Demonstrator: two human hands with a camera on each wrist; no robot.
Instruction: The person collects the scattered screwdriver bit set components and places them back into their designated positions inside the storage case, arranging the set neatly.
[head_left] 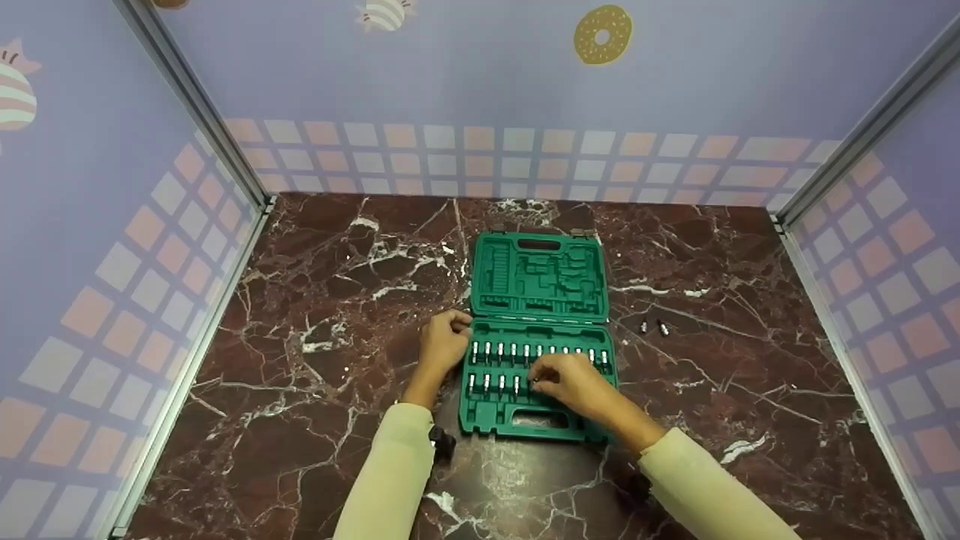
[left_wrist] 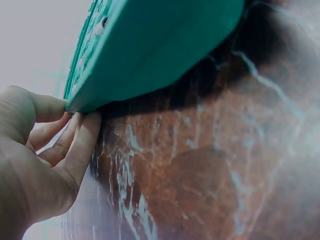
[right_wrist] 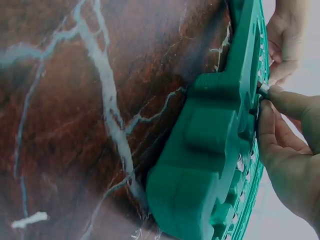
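Note:
A green plastic socket case point(head_left: 540, 315) lies unfolded on the marble-patterned table, its lid side away from me. Two rows of silver bit sockets point(head_left: 501, 385) stand in the near half. My right hand point(head_left: 574, 382) pinches a small bit socket point(right_wrist: 263, 90) between thumb and fingertips over the nearer row, just right of the filled slots; its lower end is hidden in the head view. At the case's left edge, near the hinge, my left hand point(head_left: 446, 337) holds the rim. In the left wrist view its thumb and fingertips point(left_wrist: 90, 122) meet around a case corner.
Two loose bit sockets, one silver point(head_left: 643, 327) and one with a dark end point(head_left: 664, 328), lie on the table right of the case. Moulded hollows line the lid point(head_left: 555, 274). Patterned panels point(head_left: 480, 90) enclose the table at the back and both sides.

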